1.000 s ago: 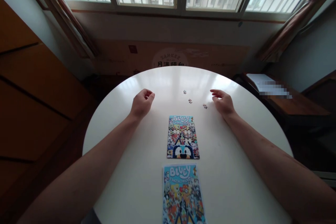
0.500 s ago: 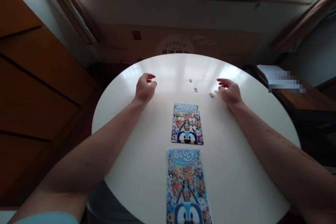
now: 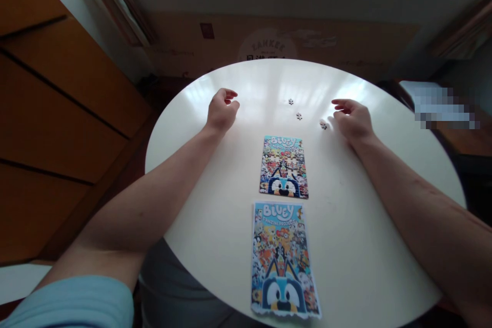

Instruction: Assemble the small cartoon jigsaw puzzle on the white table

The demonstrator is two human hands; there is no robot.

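Note:
A jigsaw puzzle (image 3: 283, 169) with a blue cartoon dog lies near the middle of the round white table (image 3: 215, 189); pale gaps show among its pieces. Beyond it are three loose pieces: a far puzzle piece (image 3: 291, 101), a middle puzzle piece (image 3: 299, 116) and a right-hand puzzle piece (image 3: 323, 124). My left hand (image 3: 223, 108) rests on the table at the far left, fingers loosely curved, thumb apart, holding nothing. On the other side my right hand (image 3: 352, 118) has its fingers stretched inward, empty, just right of the nearest loose piece.
A printed sheet (image 3: 283, 261) with the same picture lies on the table's near side, below the puzzle. An orange-brown cabinet (image 3: 54, 113) stands to the left. A long cardboard box (image 3: 172, 36) is behind the table, and a wooden surface (image 3: 472, 133) with a blurred-out item is at right.
My view has tilted down and turned slightly left, so the window has left the picture and the whole sheet shows. Both hands and the loose pieces keep about the same places on the table.

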